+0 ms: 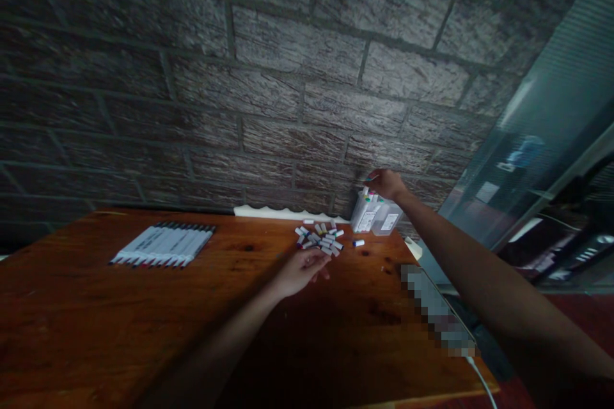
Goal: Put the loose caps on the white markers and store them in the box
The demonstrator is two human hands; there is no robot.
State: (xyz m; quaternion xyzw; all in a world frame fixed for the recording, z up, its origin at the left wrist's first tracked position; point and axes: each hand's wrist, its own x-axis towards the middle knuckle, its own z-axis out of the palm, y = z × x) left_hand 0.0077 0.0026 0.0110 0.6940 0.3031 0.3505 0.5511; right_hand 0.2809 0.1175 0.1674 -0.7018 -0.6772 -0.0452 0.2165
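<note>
My right hand (385,183) reaches to the far right corner of the wooden table (96,326) and is closed over the tops of markers standing in clear plastic boxes (375,217). My left hand (303,270) rests on the table just in front of a small heap of loose marker caps (320,238), its fingers curled and touching the nearest caps. One cap (358,243) lies apart to the right of the heap. A neat row of several uncapped white markers (164,245) lies at the far left.
A dark brick wall (268,77) runs right behind the table. A white wavy strip (283,212) lies along the table's back edge. A blurred flat object (434,310) with a white cable (482,383) sits near the right edge. Glass panelling stands at right.
</note>
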